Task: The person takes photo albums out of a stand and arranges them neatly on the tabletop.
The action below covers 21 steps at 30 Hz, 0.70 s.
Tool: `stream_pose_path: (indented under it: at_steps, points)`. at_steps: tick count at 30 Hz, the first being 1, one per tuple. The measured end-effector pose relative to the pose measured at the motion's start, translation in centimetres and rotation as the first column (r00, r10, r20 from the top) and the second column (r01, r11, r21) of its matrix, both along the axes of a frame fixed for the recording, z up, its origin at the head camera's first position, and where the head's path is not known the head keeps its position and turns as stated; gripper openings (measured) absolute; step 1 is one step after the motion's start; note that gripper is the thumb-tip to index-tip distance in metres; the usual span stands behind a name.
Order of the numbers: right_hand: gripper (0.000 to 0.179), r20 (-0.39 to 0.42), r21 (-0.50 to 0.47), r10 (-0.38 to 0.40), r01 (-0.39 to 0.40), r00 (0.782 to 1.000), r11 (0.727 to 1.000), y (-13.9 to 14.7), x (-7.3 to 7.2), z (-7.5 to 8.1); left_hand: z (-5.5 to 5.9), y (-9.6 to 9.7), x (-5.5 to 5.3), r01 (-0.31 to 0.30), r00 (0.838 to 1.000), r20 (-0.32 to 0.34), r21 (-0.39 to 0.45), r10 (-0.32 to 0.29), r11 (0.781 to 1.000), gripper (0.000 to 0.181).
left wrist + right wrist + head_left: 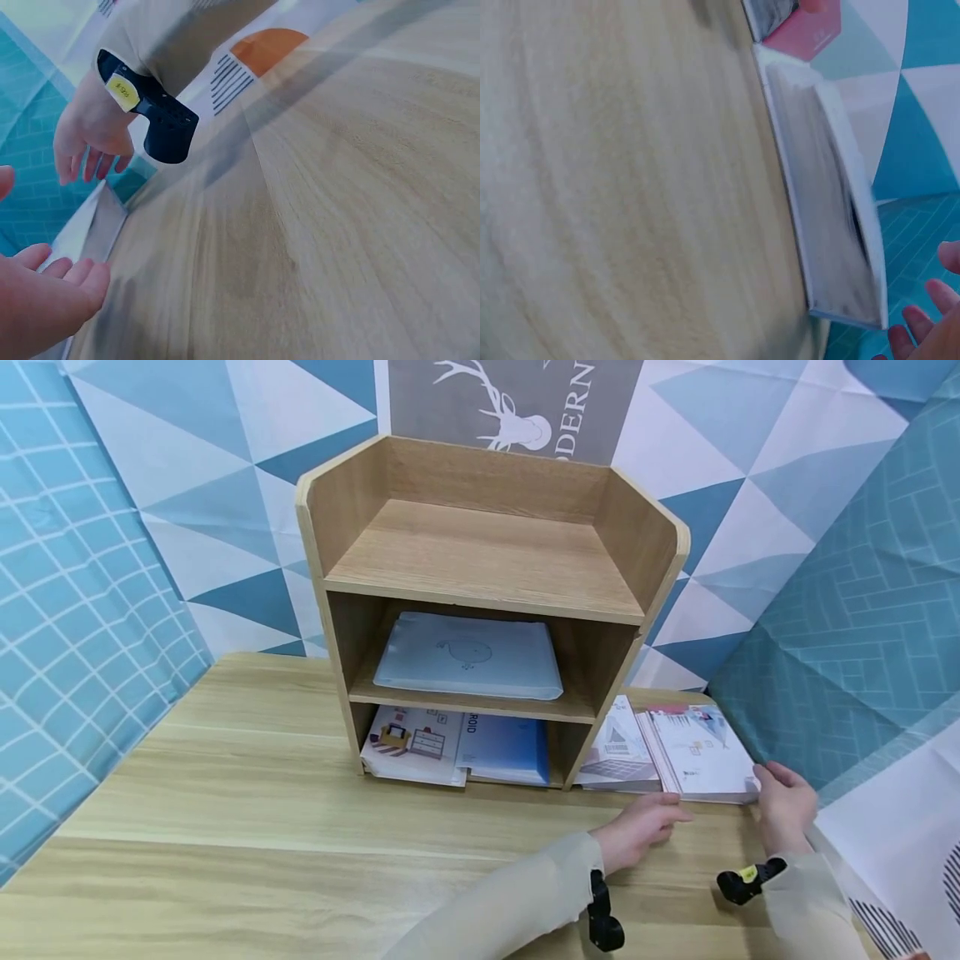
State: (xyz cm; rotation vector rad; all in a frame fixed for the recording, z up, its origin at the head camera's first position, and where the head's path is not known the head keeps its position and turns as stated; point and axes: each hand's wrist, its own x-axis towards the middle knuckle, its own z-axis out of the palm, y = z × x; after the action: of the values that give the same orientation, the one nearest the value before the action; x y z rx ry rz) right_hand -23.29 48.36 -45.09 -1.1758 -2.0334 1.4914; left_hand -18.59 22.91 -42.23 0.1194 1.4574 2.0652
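A thick white book (701,756) with a pink edge lies flat on the table, right of the wooden shelf. My left hand (641,828) reaches to its front left corner, fingers loosely extended. At the front right corner is my right hand (786,802), its thumb and fingers right at the cover's edge. The right wrist view shows the book's page block (821,195) from the side, with relaxed fingers (922,322) near its end. Beside this book, against the shelf's side, lies another white book (618,747) with a triangle drawing.
The wooden shelf (487,547) stands against the patterned wall cloth. Its middle level holds a pale blue folder (468,656) with a bird drawing. A white illustrated book (412,743) and a blue book (504,747) lie below. Teal cloth (847,635) borders the table's right side.
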Motion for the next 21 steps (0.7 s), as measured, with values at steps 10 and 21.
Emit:
stream_pose_path:
  at_steps: [10,21]
  points:
    - [0.042,-0.097,0.060,0.015,-0.009,0.995,0.998,-6.1,2.7,5.4,0.7,-2.5,-0.4,0.155,0.985,-0.072,-0.001,-0.155,0.988,0.032]
    - [0.039,-0.274,0.220,0.046,0.016,0.961,0.975,-10.3,3.5,7.0,1.0,-5.0,-0.9,0.103,0.969,-0.217,-0.093,-0.121,0.990,0.033]
